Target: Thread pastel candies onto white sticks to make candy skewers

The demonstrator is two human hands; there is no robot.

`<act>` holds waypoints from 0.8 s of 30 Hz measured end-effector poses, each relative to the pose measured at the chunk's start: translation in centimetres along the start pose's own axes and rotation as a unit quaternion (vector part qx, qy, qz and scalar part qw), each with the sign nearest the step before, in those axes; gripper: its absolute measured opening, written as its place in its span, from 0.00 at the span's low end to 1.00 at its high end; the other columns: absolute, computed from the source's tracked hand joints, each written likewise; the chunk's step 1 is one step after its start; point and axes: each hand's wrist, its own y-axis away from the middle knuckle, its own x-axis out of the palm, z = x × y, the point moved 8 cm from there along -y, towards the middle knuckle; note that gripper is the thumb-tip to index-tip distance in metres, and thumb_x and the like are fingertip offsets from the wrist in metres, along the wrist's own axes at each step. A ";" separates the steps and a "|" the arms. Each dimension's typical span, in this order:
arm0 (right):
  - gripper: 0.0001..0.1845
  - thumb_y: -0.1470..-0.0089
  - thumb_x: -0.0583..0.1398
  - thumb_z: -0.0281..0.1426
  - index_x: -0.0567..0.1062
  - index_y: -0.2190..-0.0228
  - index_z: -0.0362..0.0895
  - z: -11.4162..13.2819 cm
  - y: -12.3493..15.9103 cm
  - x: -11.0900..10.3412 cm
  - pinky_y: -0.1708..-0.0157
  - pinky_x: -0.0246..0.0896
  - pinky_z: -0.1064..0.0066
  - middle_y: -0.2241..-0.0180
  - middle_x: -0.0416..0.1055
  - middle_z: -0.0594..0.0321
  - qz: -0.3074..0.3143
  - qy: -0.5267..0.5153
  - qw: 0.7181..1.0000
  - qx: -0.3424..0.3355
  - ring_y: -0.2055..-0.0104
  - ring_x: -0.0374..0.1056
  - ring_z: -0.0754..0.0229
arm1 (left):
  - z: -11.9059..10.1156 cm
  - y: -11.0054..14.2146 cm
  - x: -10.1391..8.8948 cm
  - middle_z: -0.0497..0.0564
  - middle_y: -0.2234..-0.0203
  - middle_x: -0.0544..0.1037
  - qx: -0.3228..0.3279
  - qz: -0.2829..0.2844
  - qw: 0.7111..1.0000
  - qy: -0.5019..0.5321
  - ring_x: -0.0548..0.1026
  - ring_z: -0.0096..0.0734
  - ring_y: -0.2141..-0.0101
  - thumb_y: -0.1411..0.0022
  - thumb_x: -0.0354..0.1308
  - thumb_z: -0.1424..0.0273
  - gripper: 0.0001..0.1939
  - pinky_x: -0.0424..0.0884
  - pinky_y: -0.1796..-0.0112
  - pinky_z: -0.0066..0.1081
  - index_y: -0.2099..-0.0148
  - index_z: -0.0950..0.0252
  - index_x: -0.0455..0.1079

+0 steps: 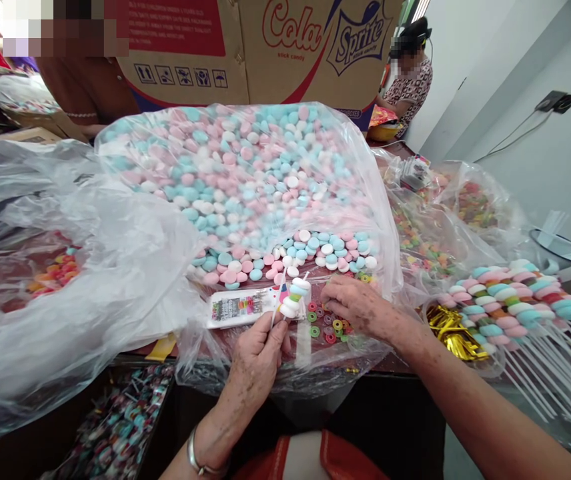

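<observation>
My left hand (259,353) is closed on the lower end of a candy skewer (294,298), a white stick threaded with white and pale blue marshmallow pieces around a green gummy piece. A second thin white stick (279,293) rises beside it from the same fingers. Over the small gummy rings (336,325), coloured green, red and yellow, bends my right hand (353,301). Its fingers are curled together, and whatever is at their tips is hidden. A printed white packet (238,305) lies behind my left hand. Past both hands spread loose pink, blue and white marshmallow pieces (315,248).
A big clear bag of marshmallow pieces (245,160) fills the middle, before a large carton (185,40). Finished skewers (515,307) and gold ties (453,333) lie right. A box of wrapped candies (120,427) stands lower left. Two other people are beyond the table.
</observation>
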 end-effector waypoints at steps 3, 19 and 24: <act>0.11 0.41 0.55 0.25 0.76 0.61 0.43 0.1 0.0 1.1 0.64 0.59 0.70 0.64 0.71 0.57 0.026 0.042 0.999 0.000 0.62 0.67 0.57 | 0.3 0.0 0.0 0.42 0.82 0.67 -0.001 0.001 1.000 0.002 0.59 0.21 0.83 0.34 0.49 0.62 0.15 0.55 0.79 0.23 0.71 0.64 0.65; 0.07 0.41 0.54 0.23 0.72 0.67 0.41 0.3 0.5 1.5 0.65 0.57 0.70 0.64 0.68 0.58 0.027 0.087 0.995 -0.028 0.63 0.64 0.59 | 0.0 0.0 0.2 0.43 0.82 0.68 0.007 0.018 1.000 -0.023 0.60 0.22 0.82 0.33 0.49 0.63 0.16 0.55 0.79 0.23 0.72 0.64 0.64; 0.10 0.44 0.52 0.20 0.73 0.67 0.40 0.7 0.7 1.8 0.64 0.59 0.66 0.66 0.70 0.55 -0.012 0.098 0.995 -0.021 0.64 0.65 0.55 | -0.3 -0.1 0.2 0.42 0.82 0.67 0.018 0.015 0.999 -0.027 0.61 0.23 0.82 0.33 0.49 0.63 0.16 0.57 0.78 0.24 0.72 0.64 0.64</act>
